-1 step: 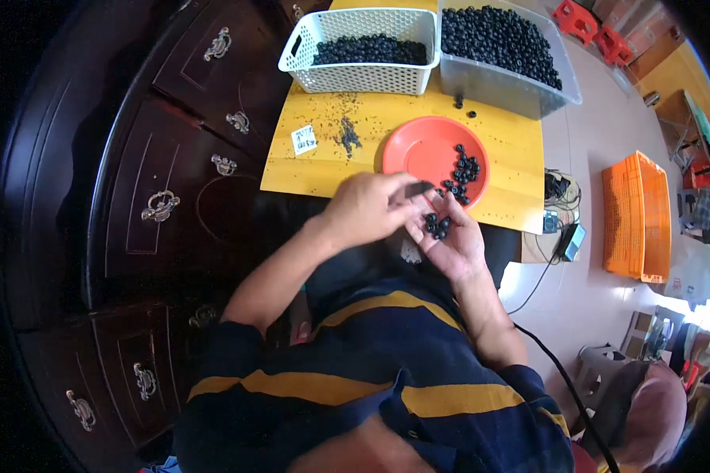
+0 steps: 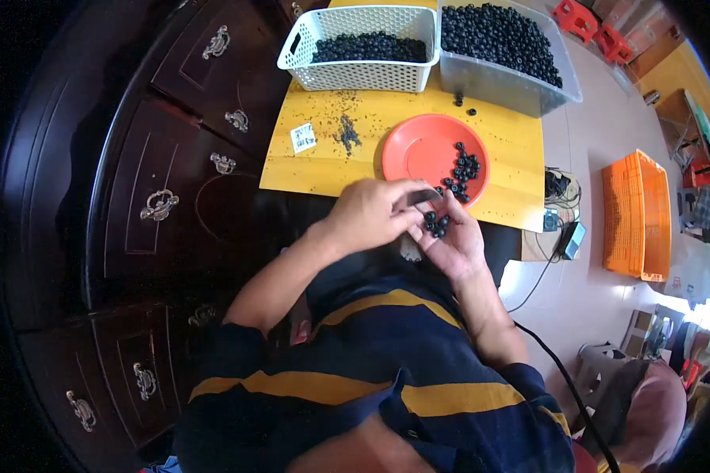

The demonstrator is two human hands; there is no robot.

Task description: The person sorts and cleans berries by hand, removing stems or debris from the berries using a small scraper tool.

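My left hand pinches a dark, flat, blade-like tool between thumb and fingers. The tool's tip reaches the fingertips of my right hand. That hand is palm up, cupped around several small black ring-like parts. At its fingertips sits another black part, partly hidden. Just beyond both hands is a round red plastic dish, its right side holding several more black parts.
A white perforated basket and a clear plastic bin, both holding many black parts, stand at the back of the yellow table. Black scraps lie beside a white label. Dark drawers flank the left; an orange crate stands right.
My left hand and the blade-like tool have shifted slightly to the right and nearer me. My right hand stays almost where it was, with the black parts in its palm.
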